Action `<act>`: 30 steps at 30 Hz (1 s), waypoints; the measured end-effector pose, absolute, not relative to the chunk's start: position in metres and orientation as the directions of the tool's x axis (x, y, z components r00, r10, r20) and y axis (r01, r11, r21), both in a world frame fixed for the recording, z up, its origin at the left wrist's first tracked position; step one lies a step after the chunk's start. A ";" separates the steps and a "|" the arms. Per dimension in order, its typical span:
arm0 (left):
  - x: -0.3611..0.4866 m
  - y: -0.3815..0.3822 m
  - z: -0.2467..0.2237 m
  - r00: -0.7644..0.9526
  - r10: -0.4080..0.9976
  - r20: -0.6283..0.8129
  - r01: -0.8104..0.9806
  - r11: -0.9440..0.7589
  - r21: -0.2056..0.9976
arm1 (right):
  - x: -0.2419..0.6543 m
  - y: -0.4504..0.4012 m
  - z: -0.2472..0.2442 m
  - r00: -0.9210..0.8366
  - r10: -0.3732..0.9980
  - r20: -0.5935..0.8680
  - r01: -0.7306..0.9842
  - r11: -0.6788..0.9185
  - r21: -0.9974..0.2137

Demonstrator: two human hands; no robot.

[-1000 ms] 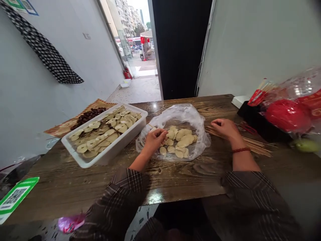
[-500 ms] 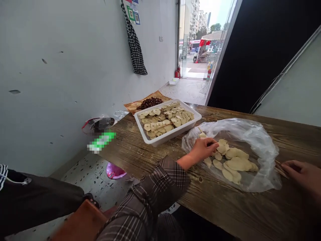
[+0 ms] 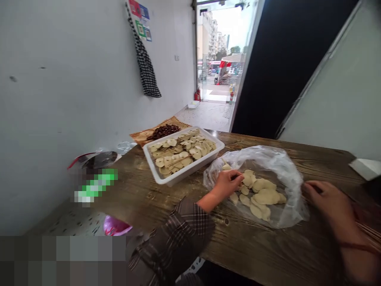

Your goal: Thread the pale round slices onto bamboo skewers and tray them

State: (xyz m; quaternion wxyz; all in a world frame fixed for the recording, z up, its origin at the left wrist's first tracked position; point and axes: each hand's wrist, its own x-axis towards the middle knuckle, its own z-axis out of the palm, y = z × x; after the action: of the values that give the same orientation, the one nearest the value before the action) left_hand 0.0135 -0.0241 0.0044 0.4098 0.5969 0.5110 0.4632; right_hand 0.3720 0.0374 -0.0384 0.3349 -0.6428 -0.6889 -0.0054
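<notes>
Pale, thin slices (image 3: 264,196) that look like potato lie heaped in an open clear plastic bag (image 3: 287,171) on the wooden table. My left hand (image 3: 228,183) reaches over the bag's near-left side, its fingers pinched together at the edge of the heap; whatever is between the fingertips is hidden. Beside the bag's right rim is my right hand (image 3: 329,198), thumb and fingers closed together, and I cannot make out what they hold. Thin wooden skewers (image 3: 370,235) lie by the right wrist. Left of the bag, a white tray (image 3: 186,174) holds skewered slices.
Behind the tray, dark reddish-brown pieces (image 3: 164,132) rest on a woven mat (image 3: 139,138). A white box-like thing (image 3: 366,169) sits at the table's right end. On the floor to the left is a pink bag (image 3: 116,226). A glass doorway (image 3: 220,59) stands beyond the table.
The view has turned right, shifting the table and bag leftward in the picture. My right hand is more fully in view and stays by the bag's right edge. My left hand remains pinched at the slices.
</notes>
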 end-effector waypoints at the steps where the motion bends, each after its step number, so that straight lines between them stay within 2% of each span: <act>1: 0.013 -0.023 0.005 0.046 0.988 0.146 0.225 -0.153 0.962 | 0.368 0.035 -0.034 0.000 0.894 0.448 0.884 0.209 -0.418; 9: 0.010 -0.019 0.005 0.058 0.988 0.144 0.240 -0.153 0.959 | 0.350 0.030 -0.023 -0.027 0.868 0.496 0.905 0.232 -0.357; 14: 0.009 -0.021 0.010 0.063 0.993 0.099 0.229 -0.111 0.967 | 0.353 0.030 -0.020 0.034 0.883 0.468 0.969 0.085 -0.232; 19: 0.008 -0.020 0.011 0.063 0.991 0.118 0.222 -0.129 0.967 | 0.361 0.025 -0.008 0.167 0.749 0.641 0.958 0.030 -0.285; 21: 0.008 -0.019 0.010 0.051 0.991 0.122 0.218 -0.130 0.967 | 0.355 0.022 -0.002 0.167 0.672 0.721 0.948 0.092 -0.306; 24: 0.005 -0.017 0.010 0.003 0.992 0.126 0.195 -0.124 0.973 | 0.332 0.016 0.009 0.058 0.615 0.786 0.914 0.285 -0.290; 27: 0.000 -0.014 0.012 -0.043 0.989 0.141 0.187 -0.131 0.974 | 0.301 0.006 0.018 -0.046 0.618 0.785 0.838 0.451 -0.307; 30: -0.003 -0.013 0.015 -0.064 0.985 0.162 0.209 -0.146 0.967 | 0.277 -0.006 0.022 -0.129 0.632 0.764 0.775 0.545 -0.321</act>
State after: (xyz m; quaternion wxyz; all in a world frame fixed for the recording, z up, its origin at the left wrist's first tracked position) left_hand -0.0032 -0.0132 0.0154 0.3856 0.5653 0.5278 0.5032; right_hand 0.2772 -0.0056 0.0224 0.4627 -0.4708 -0.7473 -0.0769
